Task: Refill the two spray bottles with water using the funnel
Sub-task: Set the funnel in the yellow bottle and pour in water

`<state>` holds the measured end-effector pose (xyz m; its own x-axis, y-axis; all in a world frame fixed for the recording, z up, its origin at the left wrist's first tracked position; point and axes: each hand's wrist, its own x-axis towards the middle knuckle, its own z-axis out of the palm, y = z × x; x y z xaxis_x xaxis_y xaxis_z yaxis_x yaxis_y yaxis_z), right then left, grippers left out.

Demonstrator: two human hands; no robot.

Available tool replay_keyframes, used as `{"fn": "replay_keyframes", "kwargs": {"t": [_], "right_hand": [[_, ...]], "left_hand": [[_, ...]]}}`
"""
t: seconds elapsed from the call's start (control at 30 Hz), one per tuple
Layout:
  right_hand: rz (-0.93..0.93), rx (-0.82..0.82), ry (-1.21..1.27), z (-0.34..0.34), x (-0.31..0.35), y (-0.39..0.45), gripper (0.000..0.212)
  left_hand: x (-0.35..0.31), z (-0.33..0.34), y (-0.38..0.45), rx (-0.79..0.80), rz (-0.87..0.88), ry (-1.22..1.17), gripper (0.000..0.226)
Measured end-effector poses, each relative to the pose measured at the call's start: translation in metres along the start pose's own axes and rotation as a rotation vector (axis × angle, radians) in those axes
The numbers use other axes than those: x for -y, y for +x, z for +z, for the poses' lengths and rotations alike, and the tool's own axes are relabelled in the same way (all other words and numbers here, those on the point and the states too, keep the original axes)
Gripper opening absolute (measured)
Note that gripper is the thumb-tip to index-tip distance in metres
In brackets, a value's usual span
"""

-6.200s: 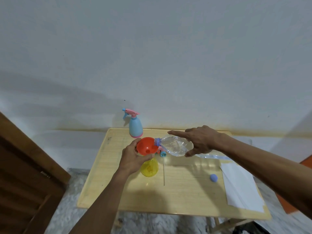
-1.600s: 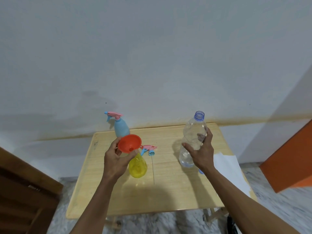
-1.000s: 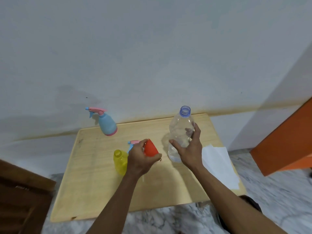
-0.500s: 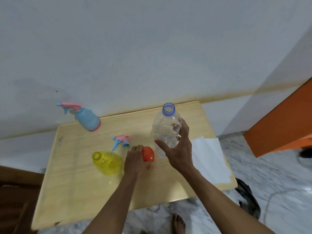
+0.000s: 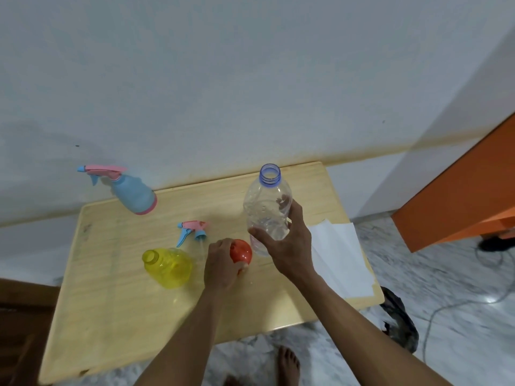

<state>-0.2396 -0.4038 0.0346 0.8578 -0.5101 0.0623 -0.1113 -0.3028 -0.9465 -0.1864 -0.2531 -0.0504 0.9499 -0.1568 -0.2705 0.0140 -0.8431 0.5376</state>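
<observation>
Gripping the red funnel [image 5: 241, 252] against the worktop [image 5: 117, 307], the left hand [image 5: 221, 264] sits just right of the uncapped yellow spray bottle [image 5: 168, 267]. The right hand [image 5: 289, 243] clasps the upright clear water bottle [image 5: 266, 201]. The loose spray head [image 5: 193, 231] lies behind the yellow bottle; the blue spray bottle [image 5: 133, 192] stands at the back.

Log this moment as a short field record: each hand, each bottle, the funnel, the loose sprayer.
left hand: holds the red funnel down at the table
right hand: grips the clear water bottle, upright, uncapped
yellow spray bottle: open neck, sprayer off
loose sprayer head: lying on the table behind the yellow bottle
blue spray bottle: sprayer on, at the back
white paper: right edge of the table
</observation>
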Motion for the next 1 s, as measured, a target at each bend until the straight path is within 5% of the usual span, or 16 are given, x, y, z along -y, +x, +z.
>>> {"fn": "replay_keyframes", "kwargs": {"t": [0.23,0.37,0.53,0.7,0.83,1.0], "right_hand": [[0.102,-0.034,0.027,-0.006,0.012,-0.011,0.095],[0.145,-0.149,-0.016,0.001,0.018,-0.032,0.103],[0.184,-0.392,-0.053,0.03,0.028,-0.065,0.072],[0.155,-0.289,-0.048,0.073,0.032,-0.093,0.037],[0.074,-0.138,-0.19,0.098,0.04,-0.09,0.028],[0.041,0.052,-0.492,0.13,0.047,-0.051,0.034]], "left_hand": [[-0.004,-0.022,-0.011,-0.035,0.124,-0.003,0.098],[-0.008,-0.06,-0.024,-0.18,0.235,-0.209,0.088],[-0.009,-0.132,-0.047,-0.463,0.483,-0.375,0.063],[0.031,-0.186,-0.056,-0.73,0.508,-0.494,0.037],[0.085,-0.185,-0.051,-0.656,0.327,-0.574,0.045],[0.137,-0.15,-0.047,-0.286,0.151,-0.512,0.078]]}}
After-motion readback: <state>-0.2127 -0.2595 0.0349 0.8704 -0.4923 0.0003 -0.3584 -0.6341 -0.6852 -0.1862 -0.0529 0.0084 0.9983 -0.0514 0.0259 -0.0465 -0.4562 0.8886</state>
